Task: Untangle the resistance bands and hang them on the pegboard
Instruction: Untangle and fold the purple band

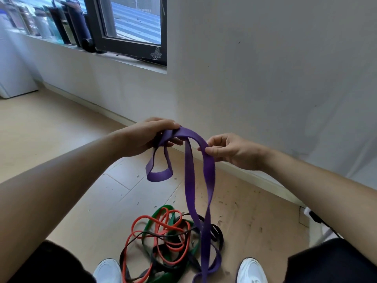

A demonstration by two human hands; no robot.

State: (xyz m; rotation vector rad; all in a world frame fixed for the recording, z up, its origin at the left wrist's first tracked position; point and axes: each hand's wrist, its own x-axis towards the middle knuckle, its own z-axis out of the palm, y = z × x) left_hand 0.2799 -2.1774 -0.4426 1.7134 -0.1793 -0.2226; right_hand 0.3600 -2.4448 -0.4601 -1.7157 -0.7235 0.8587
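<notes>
A wide purple resistance band is lifted in front of me. My left hand grips its upper end, and a short loop of it dangles below that hand. My right hand pinches the band just right of its top bend. Two long purple strands run down from there to the floor. On the floor between my feet lies a tangle of bands: a thin red one, a green one and a black one, all crossing each other. No pegboard is in view.
A plain white wall with a skirting board stands right ahead. A dark-framed window sits upper left, with several bottles on its sill. A white cabinet is at far left. My white shoes flank the pile on the light wooden floor.
</notes>
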